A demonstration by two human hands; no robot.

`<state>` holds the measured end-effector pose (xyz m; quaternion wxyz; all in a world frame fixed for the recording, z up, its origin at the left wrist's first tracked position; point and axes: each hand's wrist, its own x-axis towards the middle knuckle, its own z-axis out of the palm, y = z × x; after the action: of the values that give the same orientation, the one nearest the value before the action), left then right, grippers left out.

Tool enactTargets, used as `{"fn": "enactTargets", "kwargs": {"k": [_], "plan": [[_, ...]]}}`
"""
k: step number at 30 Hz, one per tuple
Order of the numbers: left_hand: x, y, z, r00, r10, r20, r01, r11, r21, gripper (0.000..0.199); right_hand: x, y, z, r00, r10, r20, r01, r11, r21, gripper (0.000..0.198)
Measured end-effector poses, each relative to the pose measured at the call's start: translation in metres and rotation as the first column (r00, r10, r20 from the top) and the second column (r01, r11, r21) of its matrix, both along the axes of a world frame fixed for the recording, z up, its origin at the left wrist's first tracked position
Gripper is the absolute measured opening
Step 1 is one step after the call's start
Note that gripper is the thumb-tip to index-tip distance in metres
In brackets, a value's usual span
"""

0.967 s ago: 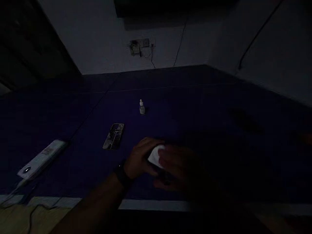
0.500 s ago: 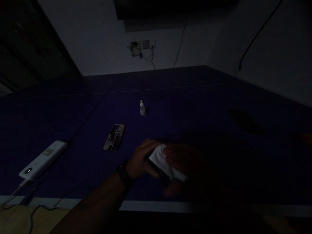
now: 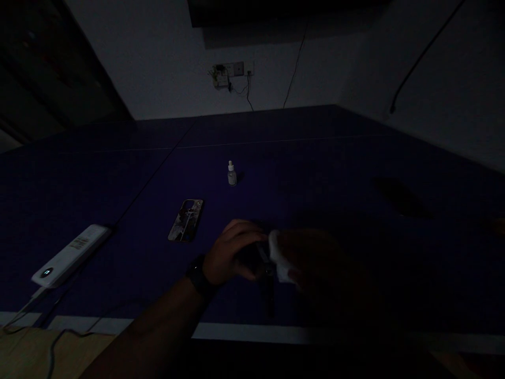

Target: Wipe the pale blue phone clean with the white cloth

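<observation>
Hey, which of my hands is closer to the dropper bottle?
Left. Your left hand is almost directly on your side of the dropper bottle; your right hand, with the white cloth, is also on your side but farther to the right.

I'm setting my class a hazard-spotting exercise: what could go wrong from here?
1. In this dim light, the dark object in the left hand might slip or be mishandled.
2. The white cloth in the right hand could perhaps snag on that object.
3. A cable runs from the power bank towards the table's near edge; a tug might drag it.
</observation>
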<state>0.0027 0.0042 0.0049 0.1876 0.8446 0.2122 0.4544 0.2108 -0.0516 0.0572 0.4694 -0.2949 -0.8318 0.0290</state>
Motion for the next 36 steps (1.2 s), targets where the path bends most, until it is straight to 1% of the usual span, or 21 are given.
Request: {"fn": "enactTargets", "kwargs": {"k": [1, 2, 4, 5, 6, 9, 11, 15, 17, 20, 22, 24, 26, 28, 31, 33, 36], "plan": [[0.0, 0.0, -0.001, 1.0, -0.009, -0.003, 0.009, 0.999, 0.034, 0.054, 0.001, 0.004, 0.002, 1.0, -0.017, -0.01, 0.017, 1.0, 0.017, 0.037], [0.0, 0.0, -0.002, 1.0, -0.009, -0.004, 0.009, 0.998, 0.057, 0.054, 0.001, 0.009, 0.004, 0.999, 0.035, -0.024, -0.035, 0.999, -0.014, 0.032], [0.0, -0.002, -0.004, 1.0, 0.0, 0.004, -0.001, 0.997, 0.079, 0.049, 0.001, 0.017, 0.005, 0.982, 0.189, -0.029, -0.191, 0.979, -0.066, 0.024], [0.0, -0.003, -0.004, 1.0, 0.002, 0.006, -0.002, 0.996, 0.087, 0.045, 0.0, 0.02, 0.005, 0.968, 0.25, -0.019, -0.25, 0.965, -0.078, 0.023], [0.0, -0.004, -0.004, 1.0, 0.002, 0.005, -0.003, 0.995, 0.095, 0.043, 0.0, 0.023, 0.004, 0.959, 0.285, 0.003, -0.283, 0.955, -0.091, 0.023], [-0.001, -0.005, -0.002, 1.0, 0.01, 0.011, -0.011, 0.994, 0.113, 0.047, 0.0, 0.024, 0.006, 0.956, 0.288, 0.056, -0.277, 0.949, -0.153, 0.024], [-0.001, -0.005, 0.0, 1.0, 0.007, 0.001, -0.007, 0.993, 0.116, 0.047, 0.001, 0.02, 0.008, 0.951, 0.305, 0.055, -0.29, 0.938, -0.188, 0.023], [0.0, -0.005, 0.002, 0.999, -0.001, -0.041, 0.007, 0.99, 0.137, 0.033, 0.004, 0.012, 0.012, 0.922, 0.386, 0.022, -0.371, 0.9, -0.227, 0.018], [0.002, -0.006, 0.001, 1.0, -0.007, -0.028, 0.011, 0.99, 0.139, 0.035, 0.004, 0.013, 0.013, 0.925, 0.378, 0.031, -0.36, 0.901, -0.241, 0.018], [0.004, -0.007, -0.001, 1.0, -0.016, 0.016, 0.014, 0.991, 0.133, 0.045, 0.006, 0.017, 0.017, 0.942, 0.328, 0.064, -0.297, 0.909, -0.293, 0.021], [0.004, -0.006, -0.002, 1.0, -0.011, 0.01, 0.01, 0.991, 0.133, 0.042, 0.007, 0.014, 0.018, 0.933, 0.351, 0.082, -0.315, 0.905, -0.286, 0.021], [0.003, -0.007, -0.001, 1.0, -0.012, -0.013, 0.013, 0.991, 0.134, 0.037, 0.007, 0.007, 0.018, 0.91, 0.407, 0.081, -0.375, 0.89, -0.26, 0.019], [0.004, -0.008, 0.0, 0.999, -0.023, -0.023, 0.026, 0.991, 0.131, 0.039, 0.006, 0.0, 0.017, 0.917, 0.397, 0.041, -0.375, 0.892, -0.254, 0.017], [0.005, -0.01, 0.0, 0.999, -0.032, -0.014, 0.033, 0.992, 0.121, 0.04, 0.003, -0.001, 0.017, 0.93, 0.367, 0.004, -0.355, 0.905, -0.235, 0.017], [0.006, -0.011, -0.002, 0.999, -0.027, 0.016, 0.026, 0.995, 0.101, 0.039, 0.0, 0.009, 0.016, 0.924, 0.382, 0.034, -0.37, 0.911, -0.18, 0.021], [0.006, -0.011, -0.003, 0.999, -0.016, 0.031, 0.013, 0.995, 0.1, 0.042, 0.0, 0.014, 0.016, 0.925, 0.379, 0.035, -0.366, 0.912, -0.183, 0.022], [0.004, -0.009, -0.002, 1.0, -0.011, 0.009, 0.01, 0.993, 0.118, 0.044, 0.004, 0.006, 0.016, 0.923, 0.384, 0.006, -0.371, 0.896, -0.246, 0.018]]}}
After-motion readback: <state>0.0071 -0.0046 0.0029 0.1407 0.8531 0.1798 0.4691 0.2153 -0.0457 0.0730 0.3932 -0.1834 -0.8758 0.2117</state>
